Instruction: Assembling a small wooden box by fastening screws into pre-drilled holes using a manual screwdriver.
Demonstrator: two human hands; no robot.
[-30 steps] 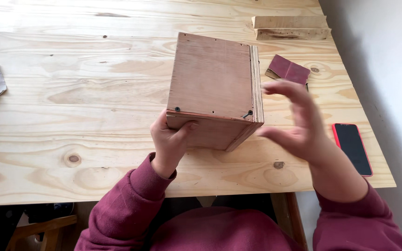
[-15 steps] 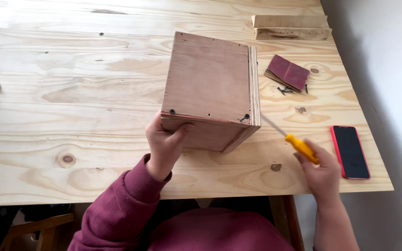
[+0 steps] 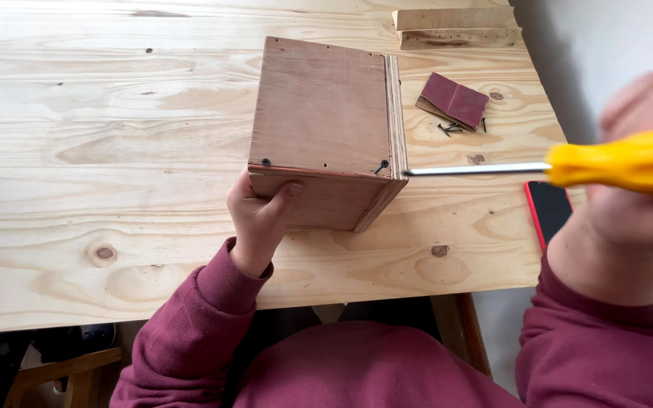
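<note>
A plywood box (image 3: 323,113) stands on the pine table (image 3: 115,151). Two dark screws show along the near edge of its top: one at the left corner, one at the right corner that sticks up tilted (image 3: 382,165). My left hand (image 3: 258,215) grips the box's near side wall. Close to the camera, my right hand (image 3: 636,189) is shut on a screwdriver with a yellow handle (image 3: 621,165). Its metal shaft points left and the tip (image 3: 410,172) lies just right of the tilted screw.
A folded piece of reddish sandpaper (image 3: 455,100) lies right of the box, with several loose dark screws (image 3: 451,128) beside it. A phone in a red case (image 3: 547,211) lies near the table's right edge. Wood offcuts (image 3: 455,26) sit at the far right.
My right hand has lifted the screwdriver from the table near the phone up toward the camera. Its tip now points at the box's right corner screw. My left hand stays on the box.
</note>
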